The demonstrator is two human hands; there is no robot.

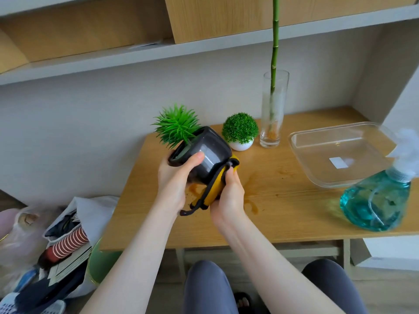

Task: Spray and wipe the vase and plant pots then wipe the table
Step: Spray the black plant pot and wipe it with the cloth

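- Above the front of the surface [283, 214], the left hand [173, 186] is gripping the tilted dark pot [204, 159], fingers wrapping its rim and wall.
- The right hand [229, 196] is clenching a yellow cloth [217, 184] against the pot's base.
- The glazed pot is probably handling as slippery and breakable, so gripping at the rim looks safest.
- Behind, the white pot [240, 146] and glass vase [271, 118] are waiting, well apart from both hands.
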